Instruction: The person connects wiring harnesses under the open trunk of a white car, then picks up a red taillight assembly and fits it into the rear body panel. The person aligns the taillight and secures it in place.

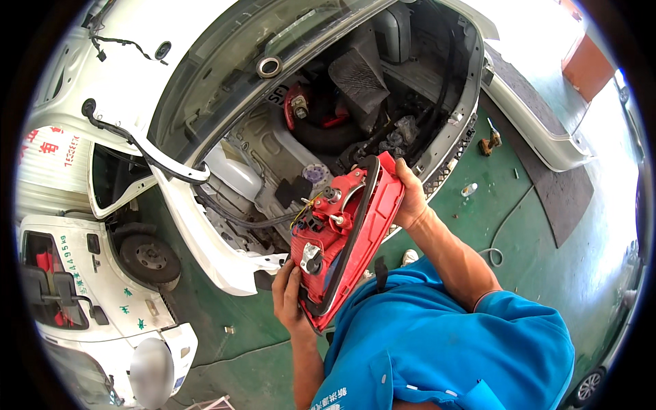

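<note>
A red car tail light is held between my two hands, its back side turned up. Bulb sockets, a few wires and a black rubber seal along one edge show on it. My left hand grips its lower left end, fingers over the edge. The upper right end is in my right hand, with part of the fingers hidden behind the housing. Just beyond the lamp lies the open trunk of a white car, its rear corner near my left hand.
A roll of tape rests on the rear glass. Loose parts fill the trunk. On the green floor at right lie a cordless drill, a small bottle and a hose. A removed white bumper lies beyond. A white truck stands at left.
</note>
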`<state>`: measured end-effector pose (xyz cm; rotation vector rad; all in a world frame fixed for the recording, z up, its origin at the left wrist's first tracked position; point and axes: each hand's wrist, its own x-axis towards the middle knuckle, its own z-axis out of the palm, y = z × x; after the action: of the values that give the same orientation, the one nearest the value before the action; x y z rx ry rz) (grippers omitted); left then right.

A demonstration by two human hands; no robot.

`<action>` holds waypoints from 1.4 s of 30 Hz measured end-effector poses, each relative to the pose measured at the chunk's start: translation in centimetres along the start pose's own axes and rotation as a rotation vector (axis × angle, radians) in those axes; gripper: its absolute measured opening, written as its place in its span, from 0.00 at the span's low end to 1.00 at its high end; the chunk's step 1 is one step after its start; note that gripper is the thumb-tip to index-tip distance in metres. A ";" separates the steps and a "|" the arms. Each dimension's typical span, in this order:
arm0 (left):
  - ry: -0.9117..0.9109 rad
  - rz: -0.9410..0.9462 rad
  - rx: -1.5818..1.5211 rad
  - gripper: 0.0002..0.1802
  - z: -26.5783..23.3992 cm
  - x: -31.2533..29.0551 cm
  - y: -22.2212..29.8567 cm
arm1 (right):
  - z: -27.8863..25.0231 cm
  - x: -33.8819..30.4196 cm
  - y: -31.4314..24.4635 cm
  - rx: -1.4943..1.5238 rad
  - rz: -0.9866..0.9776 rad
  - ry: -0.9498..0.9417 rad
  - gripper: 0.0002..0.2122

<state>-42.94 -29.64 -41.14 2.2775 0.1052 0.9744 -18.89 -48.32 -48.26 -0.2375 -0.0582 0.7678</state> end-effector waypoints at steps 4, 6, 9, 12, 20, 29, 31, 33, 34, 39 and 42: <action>-0.028 0.006 0.030 0.22 -0.2 0.3 0.1 | -0.2 0.2 0.2 0.001 0.009 0.000 0.32; -0.039 0.036 0.084 0.24 -0.3 0.4 0.1 | -0.4 0.3 0.2 0.026 0.014 -0.027 0.34; -0.035 0.107 0.118 0.25 -0.4 0.3 0.1 | -0.5 0.3 0.4 0.026 -0.032 -0.046 0.30; -0.004 0.137 0.180 0.21 -0.4 0.1 0.2 | -0.4 0.4 0.5 0.110 -0.063 -0.138 0.25; 0.068 0.187 0.213 0.19 -0.2 -0.4 -0.3 | 0.3 0.7 0.3 0.171 -0.100 -0.371 0.22; 0.095 0.177 0.192 0.18 0.0 -0.7 -0.6 | 0.3 0.4 0.1 0.091 -0.089 -0.354 0.18; 0.072 0.192 0.201 0.18 -0.1 -0.5 -0.4 | 0.3 0.5 0.1 0.091 -0.088 -0.342 0.18; 0.050 0.195 0.204 0.19 -0.2 -0.4 -0.2 | 0.2 0.6 0.2 0.126 -0.106 -0.373 0.23; 0.040 0.197 0.202 0.19 -0.2 -0.3 -0.1 | 0.1 0.7 0.2 0.141 -0.093 -0.361 0.23; -0.037 0.186 0.231 0.24 -0.9 -0.3 0.0 | -0.4 0.7 0.3 0.127 -0.104 -0.386 0.22; -0.079 0.215 0.251 0.25 -1.1 -0.4 -0.5 | -0.5 0.7 0.2 0.107 -0.115 -0.407 0.21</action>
<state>-43.92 -28.79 -41.11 2.5961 -0.0564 1.0258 -18.44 -47.75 -48.83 0.0270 -0.4109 0.6929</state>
